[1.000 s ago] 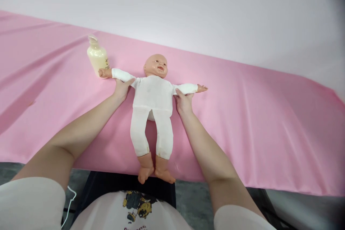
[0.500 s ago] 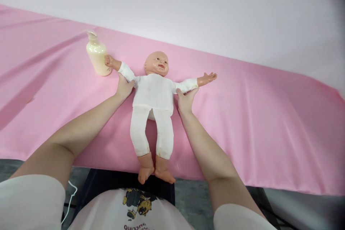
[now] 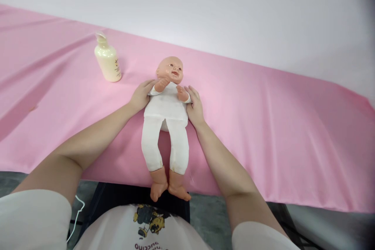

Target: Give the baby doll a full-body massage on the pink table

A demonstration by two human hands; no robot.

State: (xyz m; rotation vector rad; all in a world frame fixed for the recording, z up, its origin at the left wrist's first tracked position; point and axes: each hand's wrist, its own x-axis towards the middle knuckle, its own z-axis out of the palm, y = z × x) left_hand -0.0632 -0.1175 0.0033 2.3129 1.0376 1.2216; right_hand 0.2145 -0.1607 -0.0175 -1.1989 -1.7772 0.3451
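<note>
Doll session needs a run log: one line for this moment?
left hand: on doll arm | right hand: on other arm | bottle: upright, apart

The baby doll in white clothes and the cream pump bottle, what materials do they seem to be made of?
The baby doll in white clothes seems to have a smooth, slightly glossy plastic or vinyl head, hands and feet; its white suit looks like soft matte fabric, wrinkled at the legs. The cream pump bottle looks like semi-gloss plastic, with a faint sheen on its side.

Both hands, left hand and right hand, press the doll (arms folded in) on pink cloth.
</note>
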